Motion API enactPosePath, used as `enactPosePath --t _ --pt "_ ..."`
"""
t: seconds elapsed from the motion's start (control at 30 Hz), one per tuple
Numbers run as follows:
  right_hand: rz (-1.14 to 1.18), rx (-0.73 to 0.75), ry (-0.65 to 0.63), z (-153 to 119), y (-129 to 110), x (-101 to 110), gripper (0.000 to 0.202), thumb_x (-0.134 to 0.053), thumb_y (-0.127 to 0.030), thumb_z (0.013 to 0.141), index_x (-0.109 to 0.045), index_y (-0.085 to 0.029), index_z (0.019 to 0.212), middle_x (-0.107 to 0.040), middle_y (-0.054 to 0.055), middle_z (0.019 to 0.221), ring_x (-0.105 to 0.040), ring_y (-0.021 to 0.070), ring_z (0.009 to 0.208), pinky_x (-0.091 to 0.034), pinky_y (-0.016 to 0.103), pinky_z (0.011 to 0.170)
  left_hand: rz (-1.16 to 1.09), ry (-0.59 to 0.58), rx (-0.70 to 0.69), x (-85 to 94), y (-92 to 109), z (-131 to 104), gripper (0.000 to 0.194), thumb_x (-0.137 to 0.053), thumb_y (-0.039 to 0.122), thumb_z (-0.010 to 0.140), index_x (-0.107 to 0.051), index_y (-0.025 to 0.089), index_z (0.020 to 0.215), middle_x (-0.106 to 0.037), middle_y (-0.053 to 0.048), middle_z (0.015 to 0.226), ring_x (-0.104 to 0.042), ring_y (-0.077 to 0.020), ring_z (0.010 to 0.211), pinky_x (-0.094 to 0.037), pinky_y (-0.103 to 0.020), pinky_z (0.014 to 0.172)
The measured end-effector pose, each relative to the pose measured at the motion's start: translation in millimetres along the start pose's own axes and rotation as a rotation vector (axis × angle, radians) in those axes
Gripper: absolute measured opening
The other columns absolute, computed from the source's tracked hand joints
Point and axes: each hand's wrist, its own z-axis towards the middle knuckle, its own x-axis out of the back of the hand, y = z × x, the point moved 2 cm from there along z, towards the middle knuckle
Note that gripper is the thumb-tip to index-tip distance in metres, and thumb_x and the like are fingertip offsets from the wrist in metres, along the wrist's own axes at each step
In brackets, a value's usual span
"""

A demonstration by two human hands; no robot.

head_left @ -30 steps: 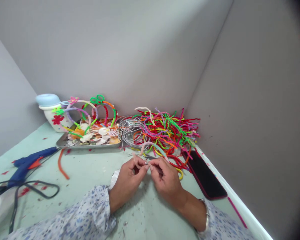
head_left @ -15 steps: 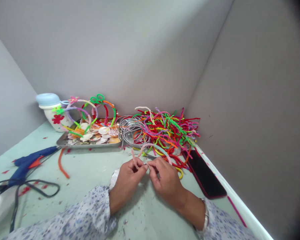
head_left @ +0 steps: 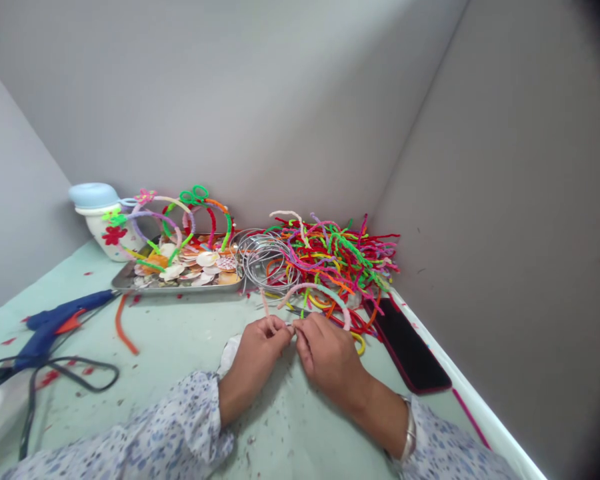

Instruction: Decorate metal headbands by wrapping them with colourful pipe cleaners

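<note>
My left hand [head_left: 256,352] is closed in a pinch, with a pale pink pipe cleaner [head_left: 265,304] running up between its thumb and forefinger. Its fingertips meet those of my right hand [head_left: 331,357], whose fingers are curled in a pinch too. Behind both hands curves a wire hoop wrapped in pink and pale green pipe cleaner [head_left: 321,288]; one side drops behind my right hand. Between the fingertips a small piece of the work shows, mostly hidden. Close beyond my right hand lie scissors [head_left: 296,311], partly covered.
A heap of coloured pipe cleaners [head_left: 345,257] and a wire coil [head_left: 269,261] lie at the back. Left of them are a metal tray [head_left: 180,289] of shells with decorated headbands [head_left: 213,203], and a cup [head_left: 97,217]. A glue gun [head_left: 63,320] lies left, a phone [head_left: 413,350] right.
My right fingers have curled further over the joint between the hands. The pink strand and the hoop have shifted slightly, and the view has moved a little.
</note>
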Motion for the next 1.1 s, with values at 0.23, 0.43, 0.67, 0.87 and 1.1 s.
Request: enactPosePath --t 0.23,0.43,0.67,0.87,1.1 --pt "0.035 -0.059 -0.018 -0.7 7.0 -4.3 0.016 -0.042 -0.017 0.088 -0.057 -0.015 0.086 -0.057 0.006 0.079 -0.055 0.0179 0.074 -0.041 0.028 0.065 -0.089 -0.078 -0.049 -1.3 -2.2 0.7 0.011 -0.065 0.025 0.069 -0.063 0.014 0.073 -0.065 -0.002 0.072 -0.056 -0.0128 0.065 -0.041 -0.022 0.062" --pt "0.049 -0.074 -0.034 -0.6 7.0 -4.8 0.014 -0.044 -0.017 0.087 -0.058 -0.016 0.088 -0.058 0.006 0.081 -0.057 0.0186 0.075 -0.042 0.028 0.065 0.003 -0.061 -0.112 -2.1 -3.4 -0.2 0.012 -0.06 0.024 0.075 -0.067 0.015 0.076 -0.064 -0.001 0.068 -0.057 -0.0142 0.067 -0.042 -0.024 0.063" --pt "0.082 -0.077 0.026 -0.1 4.7 -0.2 0.015 -0.044 -0.016 0.087 -0.058 -0.016 0.09 -0.06 0.006 0.08 -0.058 0.0184 0.075 -0.044 0.028 0.067 0.075 -0.019 -0.152 -0.3 -3.0 -3.0 0.013 -0.057 0.024 0.078 -0.066 0.016 0.079 -0.059 0.001 0.06 -0.057 -0.0146 0.066 -0.042 -0.023 0.062" --pt "0.113 -0.076 0.043 0.2 4.1 1.3 0.014 -0.046 -0.016 0.086 -0.058 -0.017 0.092 -0.061 0.005 0.081 -0.058 0.0189 0.077 -0.044 0.029 0.068 0.104 0.033 -0.233 2.1 -2.4 -1.6 0.013 -0.056 0.024 0.079 -0.063 0.016 0.085 -0.066 -0.003 0.081 -0.058 -0.0147 0.074 -0.043 -0.024 0.067" --pt "0.143 -0.091 0.032 -1.3 3.5 1.3 0.016 -0.045 -0.015 0.087 -0.058 -0.017 0.095 -0.061 0.006 0.083 -0.059 0.0185 0.078 -0.044 0.029 0.07 0.145 0.046 -0.299 5.2 2.2 -1.6 0.014 -0.056 0.027 0.08 -0.064 0.017 0.087 -0.067 -0.004 0.085 -0.059 -0.0157 0.078 -0.045 -0.026 0.074"
